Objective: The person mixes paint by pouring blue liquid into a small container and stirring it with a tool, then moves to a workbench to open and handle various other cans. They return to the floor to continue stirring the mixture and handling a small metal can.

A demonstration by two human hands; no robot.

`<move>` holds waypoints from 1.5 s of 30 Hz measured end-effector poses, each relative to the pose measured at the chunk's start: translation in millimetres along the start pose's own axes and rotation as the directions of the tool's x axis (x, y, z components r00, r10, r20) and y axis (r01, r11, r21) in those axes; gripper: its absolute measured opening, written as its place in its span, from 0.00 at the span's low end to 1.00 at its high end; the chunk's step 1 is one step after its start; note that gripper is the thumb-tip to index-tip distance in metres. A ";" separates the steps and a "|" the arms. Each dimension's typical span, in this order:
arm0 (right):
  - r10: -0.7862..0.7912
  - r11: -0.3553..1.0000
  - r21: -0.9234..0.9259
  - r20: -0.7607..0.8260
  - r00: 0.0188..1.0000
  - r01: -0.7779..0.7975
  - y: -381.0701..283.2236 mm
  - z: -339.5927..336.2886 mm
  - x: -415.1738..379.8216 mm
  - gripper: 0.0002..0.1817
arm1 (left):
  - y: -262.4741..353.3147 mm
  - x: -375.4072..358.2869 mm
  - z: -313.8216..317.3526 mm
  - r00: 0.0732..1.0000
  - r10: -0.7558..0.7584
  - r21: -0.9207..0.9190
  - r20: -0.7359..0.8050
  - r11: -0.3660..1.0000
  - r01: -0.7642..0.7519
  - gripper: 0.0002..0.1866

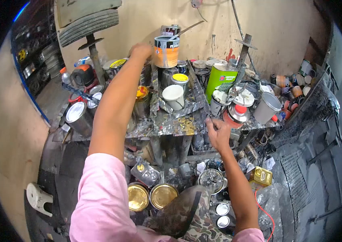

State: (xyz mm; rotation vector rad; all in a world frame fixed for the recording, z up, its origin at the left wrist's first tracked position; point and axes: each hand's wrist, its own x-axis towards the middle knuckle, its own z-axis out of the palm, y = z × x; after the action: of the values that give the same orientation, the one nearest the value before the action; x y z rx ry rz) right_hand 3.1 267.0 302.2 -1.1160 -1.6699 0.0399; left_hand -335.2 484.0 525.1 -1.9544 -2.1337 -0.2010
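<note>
My left hand (142,51) reaches to the back of the bench, just left of an orange-banded paint can (166,53). Its fingers point away from me and are hidden. A flat stirring stick (191,29) leans out of that can's open top. At the bench's front edge is my right hand (218,134), its fingers curled in; whether anything is in them does not show. Beside it stands a red-capped metal tin (236,115). Between my arms sit a white plastic cup (174,97) and a yellow-lidded can (180,82).
A green Nippon Paint tin (221,80) and a grey tub (267,108) crowd the bench's right side. On the left is a white-lidded can (79,117). Gold-topped cans (163,196) stand on the floor near my knee; a white stool (39,198) is farther left.
</note>
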 end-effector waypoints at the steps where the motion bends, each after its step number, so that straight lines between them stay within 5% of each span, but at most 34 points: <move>1: -0.007 1.000 0.019 -0.016 1.000 0.007 -0.3 0.2 -0.5 0.22 | 5.3 -24.5 -28.3 0.997 0.071 -0.036 0.017 0.997 -0.070 0.17; 5: 0.013 1.000 -0.003 0.035 0.999 -0.013 -2.1 -4.3 0.9 0.23 | 20.5 -85.5 -94.6 0.950 -0.031 -0.281 -0.311 0.958 -0.061 0.17; 6: 0.008 1.000 0.001 0.030 1.000 -0.008 -2.7 -3.9 1.4 0.23 | 28.3 -126.3 -109.7 0.950 0.026 -0.637 -0.311 0.736 -0.228 0.22; 7: 0.030 0.999 0.033 0.035 0.999 -0.031 -2.6 -3.6 1.2 0.23 | 37.2 -173.2 -120.7 0.937 0.086 -0.865 -0.338 0.365 -0.345 0.28; 9: 0.051 0.997 0.059 0.013 0.999 -0.051 -1.5 -6.4 2.0 0.23 | 43.7 -225.7 -129.0 0.904 0.299 -0.947 -0.305 0.002 -0.320 0.37; 10: 0.051 0.997 0.050 0.031 0.998 -0.053 -1.3 -7.9 1.7 0.23 | 45.2 -236.5 -124.6 0.896 0.310 -0.943 -0.318 -0.003 -0.333 0.37; 12: 0.080 0.996 0.044 0.071 0.994 -0.083 -4.2 -11.4 3.2 0.24 | 45.8 -250.2 -110.5 0.869 0.398 -0.944 -0.293 -0.266 -0.197 0.41; 15: 0.083 0.993 0.077 0.065 0.994 -0.088 -9.1 -12.9 5.6 0.24 | 50.6 -277.2 -92.7 0.867 0.445 -0.930 -0.222 -0.364 -0.052 0.43; 16: 0.109 0.991 0.072 0.098 0.989 -0.116 -6.4 -13.0 5.7 0.25 | 50.4 -287.5 -81.8 0.827 0.513 -0.936 -0.231 -0.348 -0.045 0.44; 18: 0.089 0.993 0.070 0.084 0.993 -0.095 -2.9 -9.7 4.6 0.26 | 56.4 -322.8 -51.8 0.838 0.546 -0.984 -0.015 -0.156 0.084 0.41; 19: 0.057 0.996 0.068 0.057 0.997 -0.061 -1.1 -9.0 4.7 0.26 | 55.8 -340.4 -47.2 0.684 0.709 -0.983 0.173 0.167 0.075 0.36; 22: 0.066 0.995 0.072 0.055 0.996 -0.069 -1.4 -7.3 3.7 0.25 | 78.4 -393.8 90.7 0.357 0.817 -0.847 0.453 0.519 -0.113 0.35; 23: 0.060 0.996 0.067 0.039 0.997 -0.062 0.1 -5.4 3.2 0.25 | 88.0 -418.8 124.5 0.250 0.838 -0.840 0.485 0.526 -0.133 0.37; 24: 0.064 0.996 0.063 0.046 0.997 -0.067 1.2 -4.3 2.3 0.25 | 91.3 -461.9 177.9 0.366 0.794 -0.814 0.486 0.564 -0.142 0.40; 25: 0.058 0.995 0.073 0.047 0.997 -0.061 2.0 -3.9 2.7 0.25 | 98.7 -485.8 183.7 0.299 0.685 -0.680 0.664 0.720 -0.139 0.43; 26: 0.052 0.995 0.082 0.047 0.998 -0.056 2.5 -3.9 3.1 0.24 | 104.0 -519.9 230.7 0.283 0.720 -0.718 0.633 0.684 -0.133 0.49; 27: 0.055 0.995 0.076 0.050 0.997 -0.059 1.7 -3.8 2.8 0.24 | 109.0 -568.7 281.6 0.515 0.730 -0.742 0.449 0.626 -0.240 0.53; 29: 0.019 0.999 0.050 0.013 1.000 -0.020 -1.1 -3.1 2.9 0.24 | 119.6 -575.1 233.6 0.712 0.545 -0.711 0.443 0.698 -0.092 0.53; 30: 0.017 0.999 0.045 0.012 1.000 -0.018 -0.9 -2.7 2.8 0.24 | 121.3 -572.1 239.1 0.712 0.548 -0.714 0.439 0.694 -0.094 0.53; 32: 0.011 0.999 0.030 -0.004 1.000 -0.011 -1.3 -0.6 2.7 0.23 | 124.7 -566.4 257.0 0.790 0.587 -0.879 0.178 0.456 -0.140 0.51; 33: 0.009 1.000 0.029 -0.005 1.000 -0.008 -0.6 0.0 3.0 0.23 | 127.2 -559.8 261.6 0.790 0.587 -0.880 0.175 0.454 -0.142 0.51; 35: 0.009 1.000 -0.018 0.014 1.000 -0.009 1.6 -0.5 1.8 0.22 | 133.6 -550.9 269.6 0.796 0.588 -0.951 -0.142 0.142 -0.274 0.50; 36: 0.011 1.000 -0.020 0.014 1.000 -0.011 0.3 0.0 2.1 0.22 | 136.3 -546.8 267.3 0.795 0.590 -0.952 -0.141 0.140 -0.272 0.50; 38: -0.028 0.999 -0.039 -0.007 1.000 0.028 -3.6 0.0 3.2 0.23 | 140.0 -539.9 262.4 0.754 0.647 -0.962 0.110 0.261 -0.084 0.46; 41: -0.028 1.000 -0.010 -0.011 1.000 0.028 -4.4 0.1 3.3 0.22 | 133.3 -550.6 268.4 0.681 0.662 -0.902 0.312 0.432 -0.007 0.40; 45: -0.003 1.000 -0.019 -0.003 1.000 0.003 -1.7 0.9 1.5 0.22 | 111.7 -574.0 283.0 0.783 0.536 -0.881 0.314 0.471 0.031 0.30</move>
State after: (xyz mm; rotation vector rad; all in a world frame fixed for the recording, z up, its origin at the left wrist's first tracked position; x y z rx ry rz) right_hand 1.4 267.5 303.9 -1.1267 -1.6730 0.0208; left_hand -204.2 17.3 92.6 -3.2770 -2.1730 -0.8976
